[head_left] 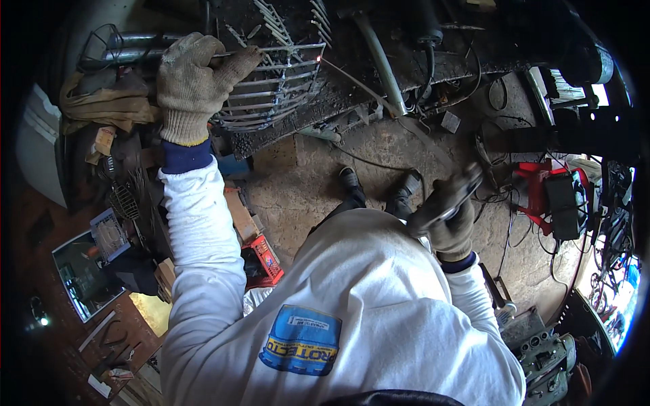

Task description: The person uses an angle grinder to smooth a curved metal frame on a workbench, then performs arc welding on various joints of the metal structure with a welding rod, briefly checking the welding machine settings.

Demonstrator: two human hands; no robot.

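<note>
My left hand (196, 78), in a tan knit work glove, is closed round the top bar of a curved metal-bar basket (271, 91) at the edge of a dark workbench. Its thumb lies along the bar. My right hand (450, 223), in a darker glove, is low at the right, wrapped round a dark welding electrode holder (466, 181). From the holder a long thin welding rod (359, 84) slants up and left, partly blurred. The rod's tip glows orange at the basket's right upper corner. Loose short metal bars (274, 24) lie beyond the basket.
On the bench (474, 51) lie a hammer (379, 57) and a corded power tool (425, 27). Cables (504, 203) trail over the floor at right, near a red stool (535, 186). A red crate (264, 260) and cardboard boxes stand left of my legs.
</note>
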